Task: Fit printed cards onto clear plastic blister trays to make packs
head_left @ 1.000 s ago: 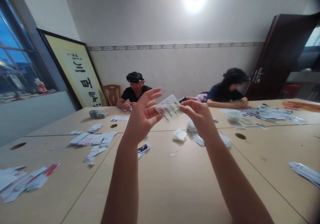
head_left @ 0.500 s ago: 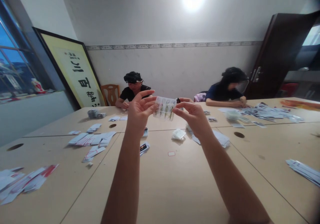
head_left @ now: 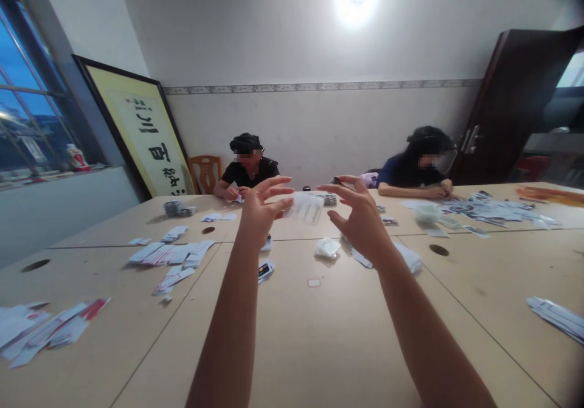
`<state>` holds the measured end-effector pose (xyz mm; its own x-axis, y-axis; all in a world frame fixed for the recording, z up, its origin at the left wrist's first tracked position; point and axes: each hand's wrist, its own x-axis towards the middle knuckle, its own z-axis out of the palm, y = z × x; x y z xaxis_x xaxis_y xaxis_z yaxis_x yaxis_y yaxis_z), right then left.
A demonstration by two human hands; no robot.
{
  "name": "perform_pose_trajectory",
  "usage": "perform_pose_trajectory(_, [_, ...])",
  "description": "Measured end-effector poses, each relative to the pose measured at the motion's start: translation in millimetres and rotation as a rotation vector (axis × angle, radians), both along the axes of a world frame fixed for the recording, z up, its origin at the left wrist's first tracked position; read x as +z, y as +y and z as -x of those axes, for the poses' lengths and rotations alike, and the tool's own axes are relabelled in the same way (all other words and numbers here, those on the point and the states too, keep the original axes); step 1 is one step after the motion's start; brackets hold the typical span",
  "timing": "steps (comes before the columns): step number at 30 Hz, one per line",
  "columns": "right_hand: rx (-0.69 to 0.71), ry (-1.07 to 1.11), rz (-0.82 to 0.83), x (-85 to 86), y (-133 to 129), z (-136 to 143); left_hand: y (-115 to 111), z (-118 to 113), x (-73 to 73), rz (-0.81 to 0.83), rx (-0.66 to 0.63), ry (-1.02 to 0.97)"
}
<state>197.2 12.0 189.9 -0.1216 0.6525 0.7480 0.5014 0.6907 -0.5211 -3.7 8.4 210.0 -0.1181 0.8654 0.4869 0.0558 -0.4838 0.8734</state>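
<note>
My left hand (head_left: 263,212) pinches the left edge of a small clear plastic case (head_left: 306,207), held up above the table. The case looks ribbed and whitish, and blur hides what may be inside it. To its right, my right hand (head_left: 362,218) is raised with thumb and fingers spread, apart from the case. A small dark thing (head_left: 336,180) shows by the right fingers; I cannot tell whether they touch it. Below the hands, a stack of clear packets (head_left: 327,248) lies on the table, near a small red-bordered label (head_left: 314,283).
White paper slips (head_left: 171,253) lie at the left, with more slips (head_left: 50,329) near the front. Two people sit across the table (head_left: 292,347); a pile of cards (head_left: 493,207) lies before the right one. Round holes (head_left: 438,250) pierce the tabletop.
My right hand has let go of the case and moved slightly right, its fingers opening. The greenish strips seen in the case before no longer show clearly. The view has shifted a little.
</note>
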Motion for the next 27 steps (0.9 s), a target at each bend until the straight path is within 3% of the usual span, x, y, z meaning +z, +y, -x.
perform_pose_trajectory(4, [0.006,-0.134,-0.113,4.2,-14.1,-2.6,-2.8,1.2,3.7,0.046,-0.029,-0.049])
perform_pose_trajectory(9, [0.075,0.033,-0.147,6.6,-16.4,-0.9,-1.9,-8.4,3.0,0.125,-0.181,-0.111])
perform_pose_trajectory(12, [0.067,0.198,-0.093,7.0,-10.9,0.4,0.6,-13.7,0.2,0.075,-0.197,-0.154])
perform_pose_trajectory(16, [0.126,0.370,0.050,7.0,-1.9,2.2,5.1,-13.7,-3.9,-0.023,-0.179,-0.014])
perform_pose_trajectory(20, [0.268,0.381,0.151,8.5,1.3,-1.1,9.3,-14.1,-6.4,-0.032,-0.145,0.024])
perform_pose_trajectory(27, [0.429,0.422,0.204,7.2,11.8,-7.5,6.2,-22.3,-6.6,0.037,-0.225,0.049])
